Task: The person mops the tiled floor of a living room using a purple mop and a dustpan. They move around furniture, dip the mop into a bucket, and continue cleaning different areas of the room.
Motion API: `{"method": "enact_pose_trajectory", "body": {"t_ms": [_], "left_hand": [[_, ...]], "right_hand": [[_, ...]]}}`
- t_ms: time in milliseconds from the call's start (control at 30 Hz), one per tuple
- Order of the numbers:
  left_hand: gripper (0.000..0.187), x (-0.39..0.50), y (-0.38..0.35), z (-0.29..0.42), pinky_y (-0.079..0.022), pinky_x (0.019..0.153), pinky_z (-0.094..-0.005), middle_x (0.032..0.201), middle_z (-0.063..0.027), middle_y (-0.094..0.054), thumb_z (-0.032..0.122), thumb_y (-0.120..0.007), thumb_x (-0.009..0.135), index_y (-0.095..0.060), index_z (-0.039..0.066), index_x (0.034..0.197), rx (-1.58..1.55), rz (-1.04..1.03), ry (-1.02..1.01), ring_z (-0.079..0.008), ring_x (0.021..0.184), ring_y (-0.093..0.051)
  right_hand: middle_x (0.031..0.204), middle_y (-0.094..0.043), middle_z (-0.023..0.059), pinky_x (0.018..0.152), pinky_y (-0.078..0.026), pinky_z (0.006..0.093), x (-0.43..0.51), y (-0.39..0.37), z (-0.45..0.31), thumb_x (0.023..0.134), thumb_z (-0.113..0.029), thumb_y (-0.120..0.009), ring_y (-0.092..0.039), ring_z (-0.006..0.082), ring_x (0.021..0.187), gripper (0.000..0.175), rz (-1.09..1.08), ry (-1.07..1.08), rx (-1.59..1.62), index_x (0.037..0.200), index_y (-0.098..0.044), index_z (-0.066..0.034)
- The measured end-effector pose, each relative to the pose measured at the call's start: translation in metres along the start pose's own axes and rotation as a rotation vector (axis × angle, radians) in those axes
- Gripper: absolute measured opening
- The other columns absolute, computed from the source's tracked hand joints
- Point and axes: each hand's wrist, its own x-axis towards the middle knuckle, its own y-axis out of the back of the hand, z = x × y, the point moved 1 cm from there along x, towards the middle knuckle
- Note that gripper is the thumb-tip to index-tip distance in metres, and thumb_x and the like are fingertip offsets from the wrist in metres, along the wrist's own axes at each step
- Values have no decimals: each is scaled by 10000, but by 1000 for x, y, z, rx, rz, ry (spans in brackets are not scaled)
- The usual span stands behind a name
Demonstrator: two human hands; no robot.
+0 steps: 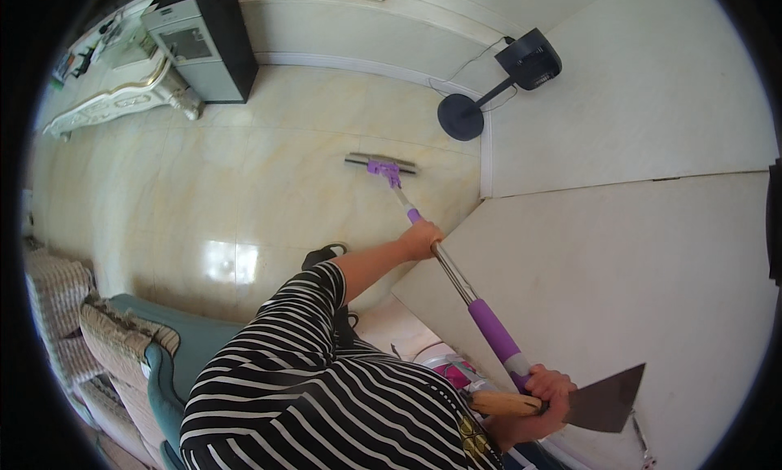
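Observation:
A sponge mop with a purple and steel handle [493, 329] runs slantwise across the view. Its flat head [382, 164] with a purple joint rests on the tiled floor ahead. My left hand [421, 239] is closed round the lower part of the handle, below the purple sleeve. Near the handle's top end, my right hand [544, 403] grips the mop and also a wide scraper [605, 400] with a wooden grip, whose metal blade points right.
A black pedestal fan [461, 117] with a cable stands by the wall corner. Back left are a dark cabinet [223, 36] and an ornate white table [116, 98]. A teal sofa [183, 323] lies at lower left. A pink-and-white bucket [449, 366] is beside me.

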Motion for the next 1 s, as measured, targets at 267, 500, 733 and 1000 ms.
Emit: {"method": "enact_pose_trajectory", "body": {"t_ms": [267,500,733,1000], "left_hand": [[131,-108,-39,109,-406,554,-440,625,-149,-525,158,-588,581,-517,56,623,-18,-54,98,-358,628,-513],[72,-158,-26,158,-402,549,-436,595,-162,-515,109,-542,575,-509,46,588,-14,-26,180,-360,595,-510],[57,-135,16,151,-407,556,-436,567,-146,-518,115,-533,556,-515,61,559,104,-7,181,-351,581,-518],[94,-83,101,9,-435,626,-429,658,-146,-553,118,-579,570,-542,42,611,286,156,245,-337,676,-544]], "right_hand": [[577,-325,43,632,-394,314,-30,93,-63,763,-159,-424,-349,149,548,174,101,-233,220,635,-343,-72],[610,-389,66,676,-448,344,-48,125,-72,821,-205,-369,-387,166,548,183,-283,92,241,690,-355,-79],[610,-437,88,572,-378,369,-27,104,-64,826,-209,-428,-397,186,481,196,-517,161,888,707,-395,-56],[498,-413,60,470,-315,325,-5,-12,8,746,-176,-414,-375,170,420,201,-592,36,776,580,-386,-66]]}}
